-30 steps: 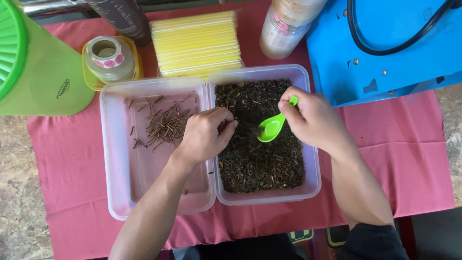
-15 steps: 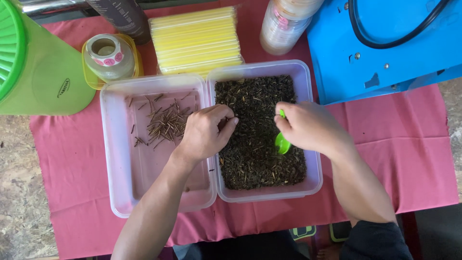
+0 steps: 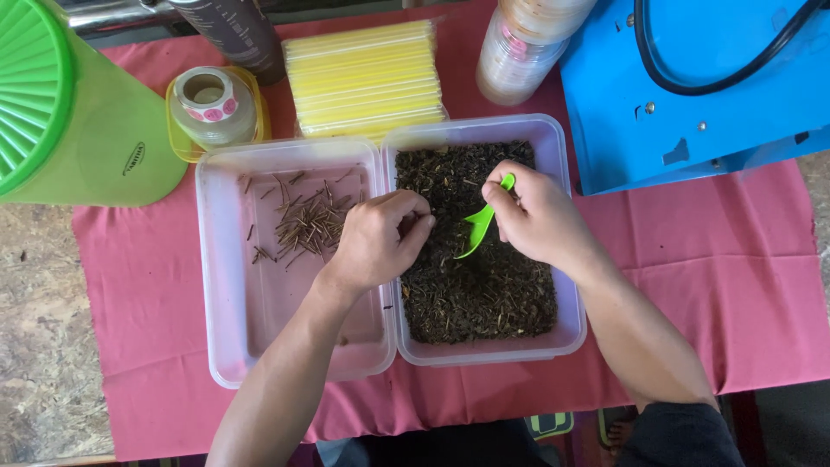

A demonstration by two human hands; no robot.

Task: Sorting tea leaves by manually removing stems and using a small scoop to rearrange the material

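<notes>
The right hand (image 3: 540, 216) has its grip closed on one small green scoop (image 3: 481, 227), pinching the handle near the top while the bowl of the scoop points down into the dark loose leaves (image 3: 484, 285). The left hand (image 3: 376, 242) has a narrow grip, fingers curled together with the tips over the edge of the same leaves; whether it pinches a bit between them I cannot tell.

Two clear plastic tubs sit side by side, touching, on the pink cloth (image 3: 743, 285). The right tub (image 3: 566, 333) is nearly full of the dark leaves. The left tub (image 3: 225, 329) is mostly bare, with one loose heap of thin brown sticks (image 3: 307, 220) in its upper half, just beside the left hand.

Behind the tubs lies one flat pack of yellow straws (image 3: 363, 78). To its left stands one roll of stickers (image 3: 207, 104) in a yellow dish, and further left one tall green jug (image 3: 82, 130) lying across the cloth's corner. Behind the right tub stands one clear jar (image 3: 523, 47); one dark bottle (image 3: 229, 35) stands at the top. One blue machine (image 3: 692, 86) with a black cable fills the upper right. The cloth covers a mottled table (image 3: 39, 346).
</notes>
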